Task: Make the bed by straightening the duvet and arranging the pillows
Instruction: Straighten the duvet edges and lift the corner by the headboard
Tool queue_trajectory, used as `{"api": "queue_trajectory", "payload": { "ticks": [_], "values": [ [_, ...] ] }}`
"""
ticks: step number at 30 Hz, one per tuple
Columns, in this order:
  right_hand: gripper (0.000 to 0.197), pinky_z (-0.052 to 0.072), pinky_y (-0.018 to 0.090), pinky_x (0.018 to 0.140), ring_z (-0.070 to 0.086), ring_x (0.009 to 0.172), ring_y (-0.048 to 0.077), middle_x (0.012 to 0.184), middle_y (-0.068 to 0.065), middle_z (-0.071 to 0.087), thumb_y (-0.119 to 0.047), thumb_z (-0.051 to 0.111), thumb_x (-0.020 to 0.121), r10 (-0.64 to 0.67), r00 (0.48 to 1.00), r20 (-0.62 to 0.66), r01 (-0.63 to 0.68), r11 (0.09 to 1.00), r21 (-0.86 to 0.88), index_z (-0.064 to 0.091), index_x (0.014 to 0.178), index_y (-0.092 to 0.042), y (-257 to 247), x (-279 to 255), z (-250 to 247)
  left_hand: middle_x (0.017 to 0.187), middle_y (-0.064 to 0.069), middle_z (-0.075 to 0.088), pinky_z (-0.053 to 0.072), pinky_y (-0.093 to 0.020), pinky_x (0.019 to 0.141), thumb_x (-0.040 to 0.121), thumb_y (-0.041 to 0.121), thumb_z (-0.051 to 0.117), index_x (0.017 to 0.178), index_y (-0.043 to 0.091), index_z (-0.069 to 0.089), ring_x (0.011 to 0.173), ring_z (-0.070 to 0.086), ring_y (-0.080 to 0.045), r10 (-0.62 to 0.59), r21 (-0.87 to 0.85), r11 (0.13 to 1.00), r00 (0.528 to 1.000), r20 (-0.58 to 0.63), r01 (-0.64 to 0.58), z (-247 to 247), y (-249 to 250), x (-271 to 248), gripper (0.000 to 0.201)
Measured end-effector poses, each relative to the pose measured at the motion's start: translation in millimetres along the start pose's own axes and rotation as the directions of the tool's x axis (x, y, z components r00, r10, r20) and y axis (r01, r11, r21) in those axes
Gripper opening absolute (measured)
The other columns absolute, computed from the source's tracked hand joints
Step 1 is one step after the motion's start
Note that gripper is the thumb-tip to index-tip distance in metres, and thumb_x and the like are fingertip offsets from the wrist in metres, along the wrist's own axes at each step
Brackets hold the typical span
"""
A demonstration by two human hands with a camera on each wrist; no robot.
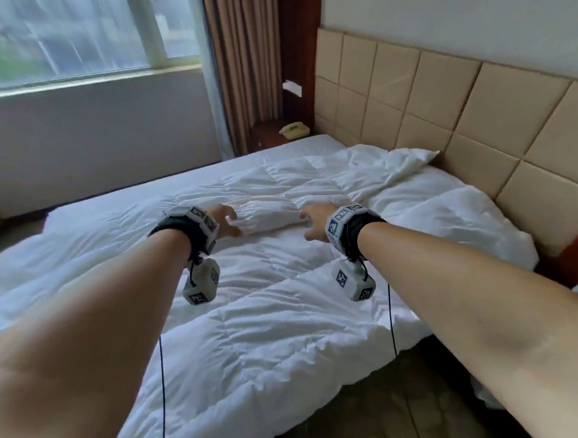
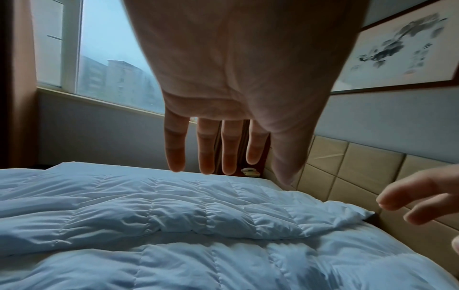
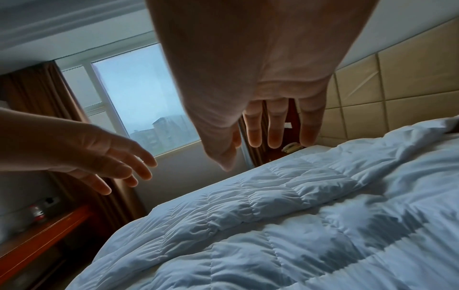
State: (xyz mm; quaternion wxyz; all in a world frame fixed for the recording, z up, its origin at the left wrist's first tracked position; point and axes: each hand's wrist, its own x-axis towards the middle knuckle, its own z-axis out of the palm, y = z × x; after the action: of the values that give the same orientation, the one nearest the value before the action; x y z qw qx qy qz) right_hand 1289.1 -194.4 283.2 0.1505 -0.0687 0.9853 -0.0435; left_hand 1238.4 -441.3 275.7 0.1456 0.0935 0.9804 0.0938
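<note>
A white quilted duvet covers the bed, wrinkled, with a bunched ridge running across its middle. Its corner lies folded near the headboard. My left hand reaches over the left end of the ridge with fingers spread and straight, above the duvet. Over the right end hovers my right hand, also with straight fingers, above the duvet. Neither hand holds cloth. No pillow is in view.
A beige padded headboard lines the right side. A cream telephone sits on a dark nightstand past the bed's far corner, beside brown curtains. A window fills the far wall. Dark floor runs along the near edge.
</note>
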Motion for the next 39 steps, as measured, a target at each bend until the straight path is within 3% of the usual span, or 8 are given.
{"api": "queue_trajectory", "payload": {
  "ticks": [9, 14, 18, 25, 29, 31, 34, 39],
  "values": [
    [0.058, 0.038, 0.033, 0.105, 0.044, 0.132, 0.026, 0.148, 0.007, 0.043, -0.026, 0.058, 0.092, 0.004, 0.991, 0.132, -0.002, 1.000, -0.014, 0.039, 0.145, -0.017, 41, 171, 17, 0.131, -0.010, 0.059, 0.044, -0.036, 0.101, 0.088, 0.035, 0.067, 0.133, 0.017, 0.055, 0.119, 0.055, -0.030, -0.076, -0.105, 0.991, 0.995, 0.057, 0.082, 29, -26, 158, 0.049],
    [0.058, 0.039, 0.034, 0.108, 0.044, 0.133, 0.026, 0.148, 0.007, 0.043, -0.026, 0.060, 0.089, 0.036, 0.982, 0.186, -0.043, 0.999, 0.033, 0.041, 0.144, -0.019, 62, 255, 38, 0.126, -0.008, 0.062, 0.041, -0.026, 0.091, 0.088, 0.028, 0.068, 0.128, 0.012, 0.059, 0.115, 0.058, -0.026, -0.114, -0.201, 0.972, 0.993, 0.042, 0.120, 49, -40, 220, 0.044],
    [0.057, 0.039, 0.036, 0.107, 0.043, 0.132, 0.027, 0.146, 0.008, 0.043, -0.027, 0.060, 0.090, -0.027, 0.969, 0.247, 0.015, 0.999, 0.047, 0.042, 0.143, -0.020, 56, 320, 59, 0.126, -0.006, 0.062, 0.044, -0.029, 0.095, 0.088, 0.026, 0.068, 0.126, 0.014, 0.060, 0.113, 0.059, -0.025, -0.149, -0.213, 0.963, 0.986, 0.078, 0.162, 64, -50, 261, 0.041],
    [0.056, 0.040, 0.039, 0.106, 0.045, 0.129, 0.029, 0.145, 0.008, 0.042, -0.028, 0.058, 0.091, -0.144, 0.937, 0.317, 0.126, 0.989, 0.077, 0.041, 0.143, -0.020, 54, 459, 122, 0.123, -0.003, 0.065, 0.045, -0.029, 0.088, 0.087, 0.025, 0.066, 0.124, 0.020, 0.060, 0.109, 0.061, -0.024, -0.259, -0.194, 0.943, 0.962, 0.087, 0.271, 115, -96, 363, 0.038],
    [0.055, 0.042, 0.040, 0.104, 0.047, 0.127, 0.031, 0.144, 0.008, 0.042, -0.027, 0.058, 0.090, -0.147, 0.920, 0.363, 0.132, 0.989, 0.065, 0.042, 0.142, -0.021, 62, 535, 175, 0.123, -0.001, 0.064, 0.048, -0.036, 0.096, 0.088, 0.027, 0.066, 0.122, 0.023, 0.061, 0.111, 0.060, -0.024, -0.273, -0.129, 0.950, 0.958, 0.088, 0.283, 156, -132, 437, 0.035],
    [0.057, 0.040, 0.041, 0.106, 0.043, 0.130, 0.032, 0.147, 0.007, 0.038, -0.025, 0.059, 0.089, -0.160, 0.917, 0.367, 0.147, 0.987, 0.061, 0.041, 0.143, -0.020, 67, 566, 201, 0.130, -0.001, 0.060, 0.048, -0.041, 0.097, 0.088, 0.030, 0.065, 0.128, 0.025, 0.057, 0.115, 0.058, -0.025, -0.281, -0.071, 0.955, 0.956, 0.088, 0.288, 177, -149, 468, 0.041],
    [0.066, 0.030, 0.049, 0.112, 0.023, 0.142, 0.030, 0.157, 0.002, 0.019, -0.022, 0.060, 0.089, -0.162, 0.927, 0.339, 0.161, 0.986, 0.030, 0.030, 0.148, -0.023, 73, 623, 241, 0.143, -0.004, 0.046, 0.046, -0.050, 0.098, 0.087, 0.031, 0.067, 0.140, 0.025, 0.044, 0.125, 0.049, -0.031, -0.303, 0.031, 0.953, 0.941, 0.150, 0.301, 219, -181, 519, 0.058],
    [0.091, 0.002, 0.073, 0.106, -0.009, 0.147, 0.031, 0.161, -0.006, -0.006, -0.019, 0.066, 0.083, -0.095, 0.957, 0.272, 0.139, 0.979, -0.146, 0.008, 0.151, -0.038, 76, 701, 297, 0.159, -0.002, 0.007, 0.027, -0.066, 0.106, 0.081, 0.028, 0.073, 0.149, 0.037, 0.016, 0.145, 0.009, -0.034, -0.391, 0.164, 0.919, 0.883, 0.259, 0.359, 284, -225, 580, 0.090]
  ]
}}
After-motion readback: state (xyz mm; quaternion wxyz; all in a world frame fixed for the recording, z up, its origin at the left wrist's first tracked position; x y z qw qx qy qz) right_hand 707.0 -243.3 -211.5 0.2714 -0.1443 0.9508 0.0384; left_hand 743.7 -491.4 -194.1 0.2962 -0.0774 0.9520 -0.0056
